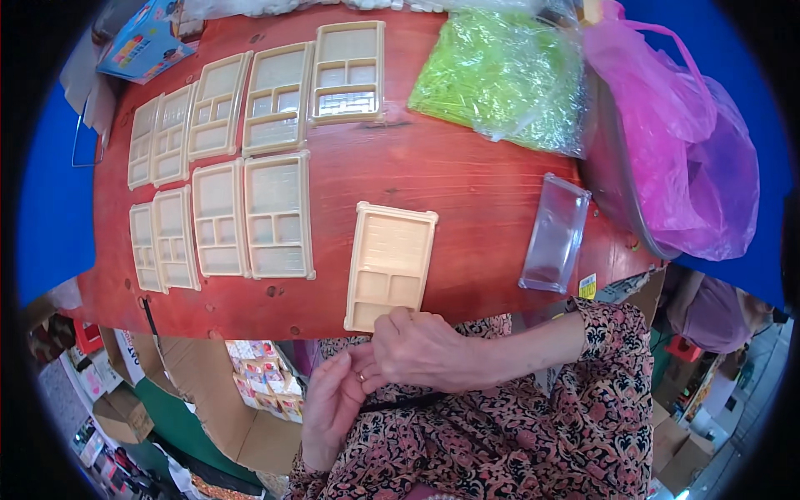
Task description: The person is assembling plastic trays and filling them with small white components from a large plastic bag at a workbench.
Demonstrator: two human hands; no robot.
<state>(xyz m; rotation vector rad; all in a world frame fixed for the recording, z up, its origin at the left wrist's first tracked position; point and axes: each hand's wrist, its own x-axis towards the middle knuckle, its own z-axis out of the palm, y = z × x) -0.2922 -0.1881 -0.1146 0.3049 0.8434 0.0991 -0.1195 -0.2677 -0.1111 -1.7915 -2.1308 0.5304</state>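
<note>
Two bare hands beside a beige compartment tray (pixel 390 260) at the table's near edge.

The tray lies at 12 o'clock from the hands, on the red table (pixel 467 217); a clear plastic cover (pixel 553 237) lies at the tray's 3 o'clock. The right hand (pixel 437 354) has its fingers curled inward, overlapping the tray's near corner in view; whether they touch it or clasp anything cannot be told. The left hand (pixel 335 400) meets it at 8 o'clock, loosely bent, its fingertips partly hidden, any grasp equally uncertain. With the tray so near the edge, a snagging knuckle or backward tug could plausibly tip it off toward 6 o'clock.
</note>
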